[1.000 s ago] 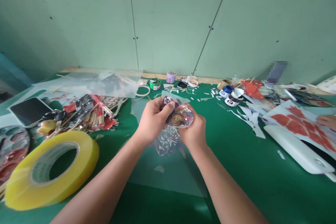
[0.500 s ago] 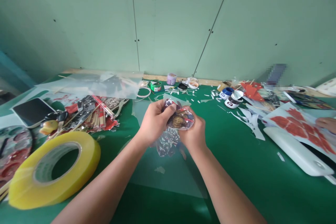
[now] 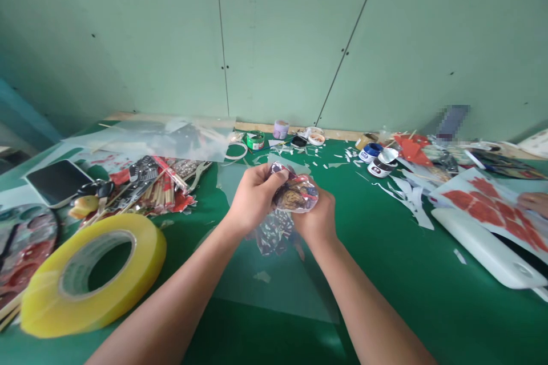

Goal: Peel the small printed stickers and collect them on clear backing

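Between both hands is a shiny, painted clear-plastic cutout (image 3: pixel 297 198) with brown, red and dark patches. My left hand (image 3: pixel 252 197) pinches its left edge, thumb on top. My right hand (image 3: pixel 319 218) grips the right side from behind and below, where its fingers are mostly hidden. Just under the hands, a black-and-white patterned piece (image 3: pixel 274 232) shows; whether it joins the cutout I cannot tell. A translucent plastic sheet (image 3: pixel 274 302) lies on the green table (image 3: pixel 385 296) below.
At left are a yellow tape roll (image 3: pixel 145 256), a paint palette (image 3: pixel 40 251), a tablet-like device (image 3: pixel 57 182) and bundled sticks (image 3: pixel 165 188). Paint jars (image 3: pixel 381 166) and scraps (image 3: pixel 411 199) lie right. Another person's hand (image 3: pixel 533 203) is beside a red-painted sheet (image 3: pixel 483 199).
The cutout has tilted slightly and its painted face shows a little more plainly. Both hands keep their hold almost in place. The whole view has shifted a little.
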The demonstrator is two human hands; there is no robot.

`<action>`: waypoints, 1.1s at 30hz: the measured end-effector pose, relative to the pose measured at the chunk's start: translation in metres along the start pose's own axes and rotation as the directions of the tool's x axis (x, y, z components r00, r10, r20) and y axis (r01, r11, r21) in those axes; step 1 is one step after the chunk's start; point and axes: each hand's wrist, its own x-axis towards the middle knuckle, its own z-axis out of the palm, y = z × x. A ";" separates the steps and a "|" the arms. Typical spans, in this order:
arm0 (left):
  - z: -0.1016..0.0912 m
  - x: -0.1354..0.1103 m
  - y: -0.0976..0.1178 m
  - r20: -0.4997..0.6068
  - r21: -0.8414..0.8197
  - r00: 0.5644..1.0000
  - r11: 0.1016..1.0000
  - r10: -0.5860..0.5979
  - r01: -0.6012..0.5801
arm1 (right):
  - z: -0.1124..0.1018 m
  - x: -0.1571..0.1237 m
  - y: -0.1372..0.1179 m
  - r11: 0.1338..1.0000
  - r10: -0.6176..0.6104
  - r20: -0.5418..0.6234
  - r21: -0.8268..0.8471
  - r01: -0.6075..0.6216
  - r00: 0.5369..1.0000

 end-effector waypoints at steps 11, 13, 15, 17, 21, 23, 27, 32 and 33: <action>0.001 -0.002 0.006 -0.039 0.017 0.999 1.000 0.008 -0.007 | -0.004 0.000 0.004 0.999 0.049 0.093 0.012 -0.050 0.994; -0.001 -0.001 0.005 -0.043 0.077 0.997 0.995 0.071 -0.067 | -0.004 0.001 0.004 0.999 0.030 0.105 0.032 -0.034 0.994; -0.004 0.001 0.004 -0.046 0.156 0.990 0.980 0.134 -0.125 | -0.004 0.001 0.003 0.999 0.007 0.091 0.045 -0.011 0.996; -0.006 0.002 0.004 -0.053 0.208 0.987 0.968 0.152 -0.138 | -0.003 0.001 0.003 0.999 -0.003 0.078 0.038 0.000 0.997; -0.007 0.002 0.004 -0.052 0.265 0.988 0.956 0.147 -0.128 | -0.003 0.001 0.003 1.000 0.008 0.094 0.024 -0.010 0.996; -0.007 0.001 0.004 -0.044 0.277 0.988 0.952 0.151 -0.133 | -0.003 0.002 0.002 0.999 0.005 0.096 0.037 -0.009 0.995; -0.008 0.001 0.004 -0.024 0.304 0.989 0.943 0.147 -0.133 | -0.005 0.003 0.000 0.996 0.038 0.110 0.071 -0.046 0.993; -0.008 0.001 0.004 0.006 0.337 0.992 0.934 0.125 -0.120 | -0.007 0.003 -0.004 0.987 0.115 0.150 0.095 -0.130 0.982; -0.008 0.001 0.004 0.004 0.336 0.991 0.934 0.131 -0.125 | -0.007 0.003 -0.004 0.986 0.117 0.152 0.097 -0.133 0.981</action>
